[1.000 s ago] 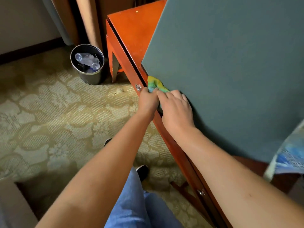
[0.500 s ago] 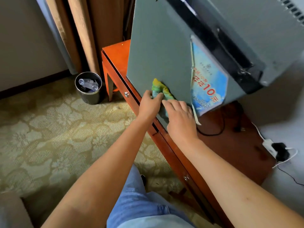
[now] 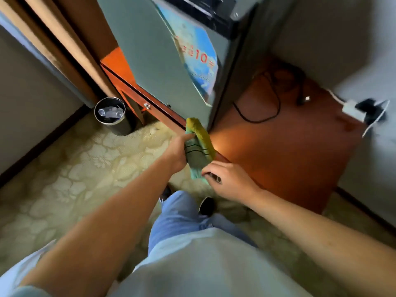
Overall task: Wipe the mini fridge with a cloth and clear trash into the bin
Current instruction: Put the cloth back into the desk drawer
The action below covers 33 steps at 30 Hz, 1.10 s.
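A grey-green mini fridge (image 3: 154, 56) stands on an orange-brown wooden table (image 3: 285, 151), with a blue poster (image 3: 197, 61) on its side. My left hand (image 3: 177, 151) grips a yellow and green cloth (image 3: 198, 144) just below the fridge's near bottom corner. At the cloth's lower end, my right hand (image 3: 227, 179) pinches the hanging edge. The cloth is off the fridge's surface. A round metal bin (image 3: 111, 116) with clear plastic bottles inside stands on the carpet to the left, beside the table leg.
Black cables (image 3: 267, 103) and a white plug adapter (image 3: 351, 110) lie on the table behind the fridge. Brown curtains (image 3: 64, 46) hang at the upper left. My legs and shoes (image 3: 205, 205) stand on patterned carpet close to the table edge.
The camera has pulled back and up. Both hands have come down off the fridge's side with the cloth, which is held between them near the table edge.
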Each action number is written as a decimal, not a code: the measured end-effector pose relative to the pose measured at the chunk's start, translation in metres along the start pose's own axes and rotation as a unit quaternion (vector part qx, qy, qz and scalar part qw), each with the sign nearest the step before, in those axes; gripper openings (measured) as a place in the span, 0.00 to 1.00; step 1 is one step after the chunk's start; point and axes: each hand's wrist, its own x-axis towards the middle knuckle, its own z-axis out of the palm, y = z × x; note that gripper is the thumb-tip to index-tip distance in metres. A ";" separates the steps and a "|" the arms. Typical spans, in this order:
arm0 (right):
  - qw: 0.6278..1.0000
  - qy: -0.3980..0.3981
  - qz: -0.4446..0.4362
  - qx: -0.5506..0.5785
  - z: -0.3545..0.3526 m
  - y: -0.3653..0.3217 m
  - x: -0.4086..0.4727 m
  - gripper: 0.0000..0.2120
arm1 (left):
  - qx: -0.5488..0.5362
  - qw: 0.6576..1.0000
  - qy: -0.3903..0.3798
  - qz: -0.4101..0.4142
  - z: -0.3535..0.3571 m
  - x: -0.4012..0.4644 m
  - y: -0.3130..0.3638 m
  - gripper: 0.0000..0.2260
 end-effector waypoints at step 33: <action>0.351 0.345 0.580 0.649 0.153 0.164 -0.029 0.16 | 0.586 0.790 -0.176 -0.023 0.035 0.124 -0.100 0.28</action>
